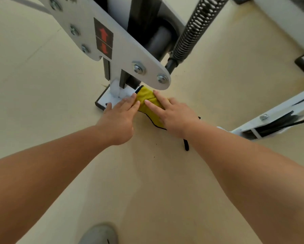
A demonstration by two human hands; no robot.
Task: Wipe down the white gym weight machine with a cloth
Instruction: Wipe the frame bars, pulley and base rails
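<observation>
Yellow cloth (146,100) with a black hem lies bunched at the bottom of the white gym weight machine (123,50). It sits against the near right edge of the machine's white foot plate (106,99), where the plate meets the cream floor (42,85). A tail of the cloth trails back across the floor under the right wrist.

The right hand (172,115) lies flat on the cloth with its fingers straight and spread, pressing it down rather than gripping it. The left hand (119,117) is flat too. Its fingertips touch the cloth's left edge and its thumb rests near the plate's front corner. Neither hand curls round anything.

The step in hand looks like wiping the foot of the upright post, low under the bolted side plate (147,71) and beside the black spring (195,27). The hands may also be refolding the cloth first.

The next move probably calls for gathering the loose cloth under one palm and sweeping it over the plate's top and round the post's base. The hands need to stay low to clear the overhanging side plate. Much of the frame above appears to be left to wipe, though how clean it is cannot be told.
</observation>
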